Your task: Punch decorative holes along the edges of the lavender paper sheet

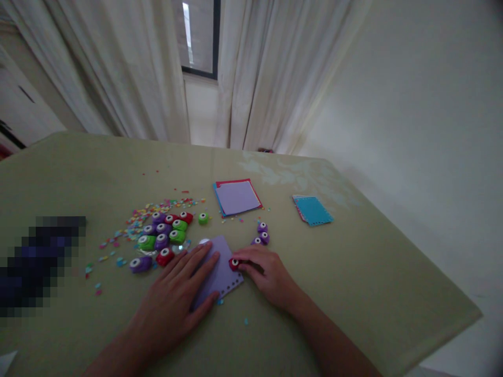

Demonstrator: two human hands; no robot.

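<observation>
My left hand [178,293] lies flat with fingers spread on a lilac paper sheet [220,269], pressing it to the table. The sheet's lower right edge carries a row of punched holes. My right hand [267,272] is closed around a small red paper punch [234,263] set against the sheet's right edge. Three purple punches [261,234] sit just beyond my right hand.
A cluster of several green, purple and red punches [163,235] lies left of the sheet amid coloured paper confetti [137,220]. A stack of coloured papers [237,197] and a blue punched sheet [313,210] lie farther back on the green tablecloth [353,272]. Curtains hang behind.
</observation>
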